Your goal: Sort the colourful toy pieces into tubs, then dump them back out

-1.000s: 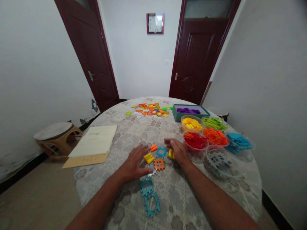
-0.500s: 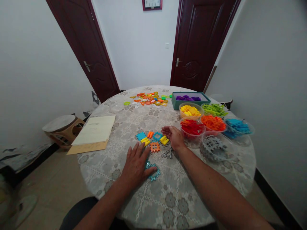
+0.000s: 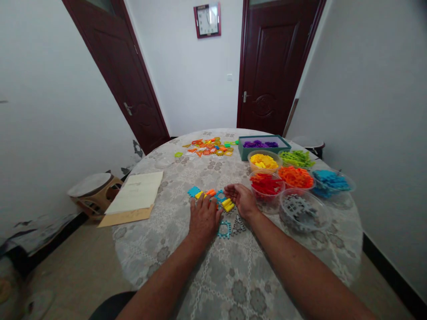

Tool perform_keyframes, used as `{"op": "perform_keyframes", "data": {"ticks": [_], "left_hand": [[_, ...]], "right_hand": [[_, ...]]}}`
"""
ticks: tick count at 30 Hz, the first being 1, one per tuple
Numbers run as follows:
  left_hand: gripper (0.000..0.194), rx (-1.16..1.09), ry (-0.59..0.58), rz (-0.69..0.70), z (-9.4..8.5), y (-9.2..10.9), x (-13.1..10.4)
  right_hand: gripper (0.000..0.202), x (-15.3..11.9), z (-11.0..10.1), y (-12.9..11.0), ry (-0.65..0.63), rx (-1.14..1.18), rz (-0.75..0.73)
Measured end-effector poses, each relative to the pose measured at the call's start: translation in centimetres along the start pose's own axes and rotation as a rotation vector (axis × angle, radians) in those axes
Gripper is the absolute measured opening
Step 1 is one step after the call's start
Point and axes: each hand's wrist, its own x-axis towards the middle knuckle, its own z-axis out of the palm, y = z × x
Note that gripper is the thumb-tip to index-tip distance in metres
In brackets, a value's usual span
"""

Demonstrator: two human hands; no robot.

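White walls, two dark red doors and a wall clock point(image 3: 207, 20) stand behind your round worktop point(image 3: 233, 284), which wears a patterned lace cloth. Along its right side sit clear tubs of sorted pieces: yellow point(image 3: 264, 160), red point(image 3: 267, 185), orange point(image 3: 295, 176), blue point(image 3: 330, 181), grey point(image 3: 302, 212), with loose green pieces point(image 3: 296, 157) and a teal box of purple ones point(image 3: 262, 145) behind. A mixed scatter of pieces point(image 3: 209, 147) lies at the far edge, a paper folder point(image 3: 135, 195) on the left. Your left hand point(image 3: 204, 218) lies flat, fingers spread, over the small cluster of interlocking tiles point(image 3: 213, 196) at the middle; a teal tile point(image 3: 224, 229) shows just beside it. Your right hand point(image 3: 243, 200), fingers loosely curled, touches the yellow tile point(image 3: 228, 206) in that cluster
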Motion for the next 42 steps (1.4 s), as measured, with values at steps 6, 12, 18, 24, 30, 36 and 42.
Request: {"op": "perform_keyframes", "data": {"ticks": [6, 12, 18, 24, 30, 36, 42], "left_hand": [[0.084, -0.139, -0.091, 0.214, -1.3, -0.4, -1.6], [0.074, -0.119, -0.112, 0.107, -0.2, -0.2, -1.3], [0.046, -0.129, 0.000, 0.089, 0.8, -0.6, -0.4], [0.025, -0.152, 0.094, 0.066, 1.0, -1.8, -0.8], [0.017, -0.213, 0.130, 0.048, 0.8, -2.2, -0.8], [0.015, -0.261, 0.149, 0.045, 1.2, -2.5, -0.6], [0.017, -0.333, 0.178, 0.017, 1.6, -3.4, -0.4]], "right_hand": [[0.033, 0.1, -0.7, 0.3, 0.041, -0.087, -0.087], [0.032, -0.1, -1.4, 0.8, -0.038, -0.127, -0.080], [0.033, -0.3, -1.2, 0.4, -0.050, -0.202, -0.120], [0.036, -0.2, -0.9, -0.2, -0.043, -0.362, -0.140], [0.020, -1.3, -0.5, -3.3, -0.125, -0.821, -0.240], [0.029, -4.0, -0.5, -7.4, -0.377, -1.527, -0.218], [0.044, -6.1, -3.5, -7.6, -0.571, -1.422, -0.138]]}}
